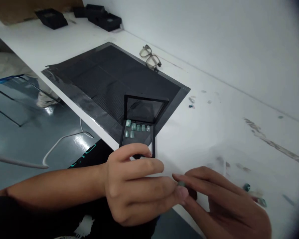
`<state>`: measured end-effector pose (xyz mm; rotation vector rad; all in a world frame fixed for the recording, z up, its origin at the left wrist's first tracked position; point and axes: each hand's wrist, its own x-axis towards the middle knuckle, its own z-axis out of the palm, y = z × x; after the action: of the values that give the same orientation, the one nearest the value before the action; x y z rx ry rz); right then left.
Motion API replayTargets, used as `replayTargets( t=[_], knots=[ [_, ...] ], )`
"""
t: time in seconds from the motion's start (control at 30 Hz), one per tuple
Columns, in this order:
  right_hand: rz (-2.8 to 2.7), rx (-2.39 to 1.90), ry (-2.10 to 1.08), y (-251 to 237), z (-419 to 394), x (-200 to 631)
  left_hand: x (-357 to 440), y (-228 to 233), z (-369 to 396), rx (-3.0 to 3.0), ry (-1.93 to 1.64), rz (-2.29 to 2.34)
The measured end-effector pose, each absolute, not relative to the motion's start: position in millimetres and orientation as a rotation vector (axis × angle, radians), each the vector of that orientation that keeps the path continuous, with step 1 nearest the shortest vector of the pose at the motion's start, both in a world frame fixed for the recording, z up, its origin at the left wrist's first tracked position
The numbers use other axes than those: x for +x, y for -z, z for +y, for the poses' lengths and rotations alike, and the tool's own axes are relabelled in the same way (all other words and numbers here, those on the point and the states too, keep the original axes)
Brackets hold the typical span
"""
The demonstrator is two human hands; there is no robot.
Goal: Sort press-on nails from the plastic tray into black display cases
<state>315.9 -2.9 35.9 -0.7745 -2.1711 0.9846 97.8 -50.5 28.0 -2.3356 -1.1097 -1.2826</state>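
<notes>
My left hand (137, 186) is closed on the lower edge of an open black case (153, 142), its thumb hidden from view. The clear-windowed lid (146, 108) stands tilted up. Inside lie several green press-on nails (134, 126), in a fuller upper row and a shorter row below at the left. My right hand (221, 202) pinches one small green press-on nail (181, 183) between thumb and fingertips. That nail is right by the fingertips of my left hand, partly covered; whether they also touch it I cannot tell.
A black mat (129, 73) lies on the white table (179, 139), with eyeglasses (150, 57) at its far edge. Loose nails (246, 187) are scattered at the right. Black boxes (103, 18) stand at the back. Another person's leg (46, 89) is beyond the table's left edge.
</notes>
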Motion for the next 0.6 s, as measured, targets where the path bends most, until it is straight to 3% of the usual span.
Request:
replayTargets(
  t=[0.6],
  knots=[
    [-2.354, -0.621, -0.665, -32, -2, 308, 91, -10, -43, -2.355, 1.259, -1.021]
  ],
)
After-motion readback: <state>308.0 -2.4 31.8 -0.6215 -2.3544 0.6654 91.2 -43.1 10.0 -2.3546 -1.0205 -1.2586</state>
